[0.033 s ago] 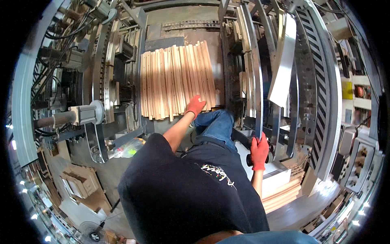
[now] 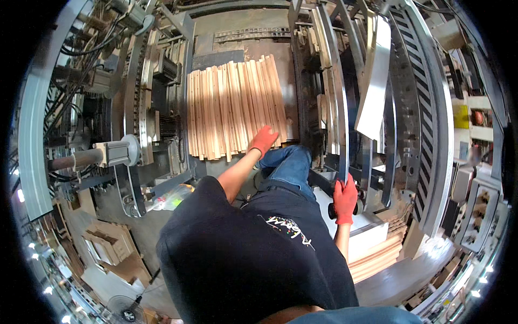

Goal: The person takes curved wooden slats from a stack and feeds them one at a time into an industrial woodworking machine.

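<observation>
Both of my hands wear red gloves. My left hand point(image 2: 263, 140) reaches over the near end of a row of light wooden strips point(image 2: 232, 108), towards its right side. Its thumb and fingers show a gap between them, and the fingertips touch or hover just over the strips; no strip is lifted. The strips lie side by side, lengthwise away from me, with uneven ends. At my right side, my right hand point(image 2: 345, 201) is closed round the near end of a metal rail point(image 2: 343, 124). A dark round knob or wheel point(image 2: 332, 210) shows beside that hand.
Machine frames flank the strips; a cylinder with a round pad point(image 2: 129, 150) juts in at left. A pale bent panel point(image 2: 376, 81) leans among the right rails. Stacked boards point(image 2: 377, 254) lie by my right forearm. Cardboard point(image 2: 116, 248) and a plastic bag point(image 2: 175, 197) lie left.
My left hand has shifted slightly to the right over the strip ends. My right hand keeps its place on the rail, and the view has tilted a little.
</observation>
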